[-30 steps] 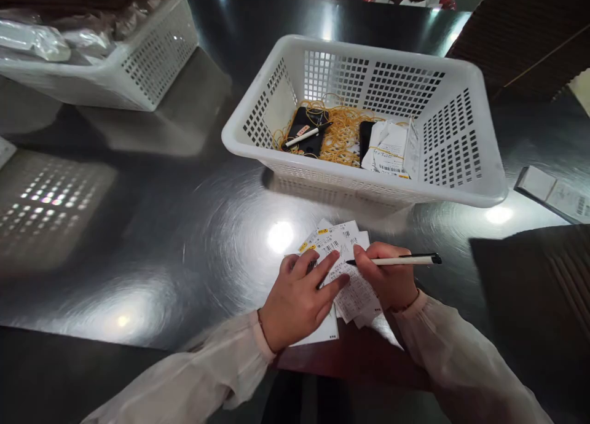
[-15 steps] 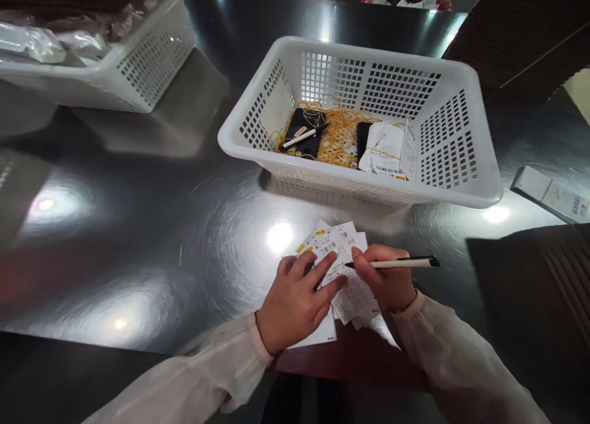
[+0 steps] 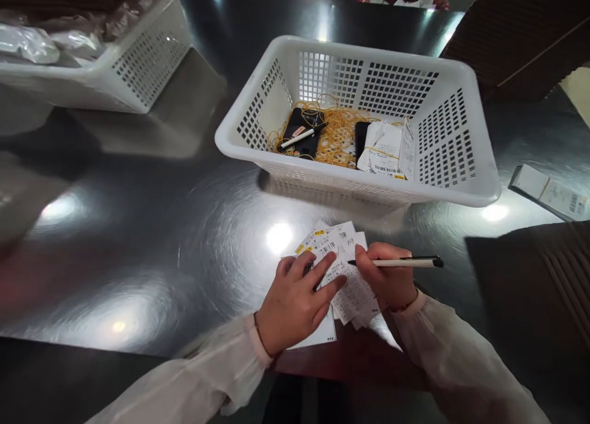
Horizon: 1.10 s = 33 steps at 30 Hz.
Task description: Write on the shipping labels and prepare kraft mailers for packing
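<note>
Several printed paper slips (image 3: 352, 295) with barcodes and yellow marks lie fanned out on the metal table near its front edge. My left hand (image 3: 297, 301) rests on them with its fingers spread, covering part of the print. In my right hand (image 3: 389, 275) is a white pen (image 3: 408, 262) with black ends, gripped between thumb and fingers. The pen's tip is at the top slip, just right of my left fingertips; whether it touches the paper I cannot tell. Some handwriting shows on the slips above the tip.
Behind the slips stands a white plastic basket (image 3: 369, 181) holding yellow rubber bands, another pen, dark devices and banded slips. A second basket (image 3: 147, 74) with plastic-wrapped goods is at the left. Banded slips (image 3: 550, 190) lie at the right, near dark brown ridged material (image 3: 534, 289).
The pen and my right hand have shifted very slightly to the right across the top slip. My left hand stays in place on the slips.
</note>
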Each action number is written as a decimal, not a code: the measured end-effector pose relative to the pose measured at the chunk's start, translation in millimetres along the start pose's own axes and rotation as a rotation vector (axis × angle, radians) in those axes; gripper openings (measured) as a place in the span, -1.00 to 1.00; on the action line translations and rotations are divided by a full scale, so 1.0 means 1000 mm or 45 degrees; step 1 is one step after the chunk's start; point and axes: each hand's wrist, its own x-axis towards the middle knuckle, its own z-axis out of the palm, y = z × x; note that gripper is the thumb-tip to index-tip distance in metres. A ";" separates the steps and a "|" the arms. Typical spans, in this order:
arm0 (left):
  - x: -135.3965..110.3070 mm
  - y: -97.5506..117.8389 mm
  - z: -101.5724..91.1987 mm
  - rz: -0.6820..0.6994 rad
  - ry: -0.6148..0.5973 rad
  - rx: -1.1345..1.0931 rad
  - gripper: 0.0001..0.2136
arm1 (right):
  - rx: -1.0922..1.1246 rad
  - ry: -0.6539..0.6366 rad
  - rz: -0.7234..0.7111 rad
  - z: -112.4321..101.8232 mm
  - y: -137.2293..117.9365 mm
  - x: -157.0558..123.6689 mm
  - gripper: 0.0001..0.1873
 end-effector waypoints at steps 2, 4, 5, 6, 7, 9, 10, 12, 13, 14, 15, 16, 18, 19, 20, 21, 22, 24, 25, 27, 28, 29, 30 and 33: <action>0.000 0.000 0.000 -0.001 -0.002 0.002 -0.68 | 0.007 -0.011 -0.005 0.000 0.000 0.000 -0.53; 0.000 0.000 0.000 -0.002 -0.014 0.003 -0.68 | -0.007 0.002 0.003 0.000 -0.001 0.000 -0.53; 0.000 0.000 0.000 -0.005 -0.018 0.002 -0.68 | -0.023 0.023 0.014 0.001 -0.002 0.000 -0.53; 0.000 0.000 0.000 -0.008 -0.021 0.002 -0.68 | -0.040 0.047 0.025 0.001 -0.002 0.000 -0.53; 0.000 0.000 0.000 -0.011 -0.021 0.002 -0.68 | -0.052 0.072 0.033 0.002 -0.002 0.001 -0.53; 0.000 0.000 0.000 -0.013 -0.010 0.006 -0.68 | -0.056 0.086 0.036 0.002 -0.002 0.001 -0.53; 0.000 0.000 0.001 -0.010 -0.006 0.008 -0.68 | -0.047 0.075 0.028 0.002 -0.002 0.001 -0.53; 0.000 0.000 0.001 -0.005 -0.002 0.009 -0.68 | -0.039 0.047 0.009 0.002 -0.001 0.001 -0.53; -0.001 0.000 0.001 -0.005 -0.003 0.008 -0.68 | -0.044 0.041 0.005 0.002 0.000 0.001 -0.53; -0.001 0.000 0.001 -0.007 -0.004 0.007 -0.68 | -0.053 0.040 0.006 0.002 0.000 0.001 -0.53; -0.001 0.000 0.001 -0.009 -0.007 0.005 -0.68 | -0.062 0.045 0.011 0.002 0.000 0.001 -0.54; -0.001 0.000 0.001 -0.011 -0.010 0.004 -0.68 | -0.071 0.052 0.015 0.002 0.000 0.002 -0.54; -0.001 0.000 0.001 -0.011 -0.010 -0.001 -0.67 | -0.089 0.060 0.000 0.002 0.000 0.002 -0.54; -0.001 0.000 0.001 -0.010 -0.003 -0.007 -0.67 | -0.102 0.069 -0.015 0.002 0.000 0.002 -0.54; -0.001 0.000 0.001 -0.010 0.008 -0.017 -0.67 | -0.115 0.088 -0.023 0.002 -0.001 0.002 -0.54; -0.001 0.000 0.000 -0.009 0.027 -0.033 -0.68 | -0.121 0.121 -0.020 0.002 -0.001 0.002 -0.54; -0.002 0.000 0.000 -0.009 0.055 -0.057 -0.70 | -0.119 0.163 0.000 0.001 -0.001 0.002 -0.54; -0.004 -0.001 -0.003 -0.010 0.121 -0.116 -0.75 | -0.082 0.228 0.069 0.001 -0.001 0.002 -0.54; -0.006 -0.002 -0.005 -0.013 0.152 -0.137 -0.78 | -0.055 0.242 0.099 0.001 -0.001 0.002 -0.54; -0.012 -0.007 -0.011 -0.029 0.189 -0.143 -0.82 | -0.009 0.233 0.127 0.001 0.000 0.002 -0.55; -0.016 -0.011 -0.015 -0.033 0.193 -0.134 -0.83 | 0.008 0.221 0.131 0.001 0.001 0.003 -0.55; -0.020 -0.016 -0.019 -0.032 0.192 -0.121 -0.84 | 0.021 0.205 0.127 0.000 0.001 0.002 -0.56; -0.024 -0.021 -0.024 -0.030 0.188 -0.108 -0.84 | 0.030 0.201 0.123 -0.001 0.002 0.002 -0.56; -0.033 -0.033 -0.036 -0.024 0.196 -0.071 -0.84 | 0.026 0.168 0.059 -0.005 -0.001 0.001 -0.66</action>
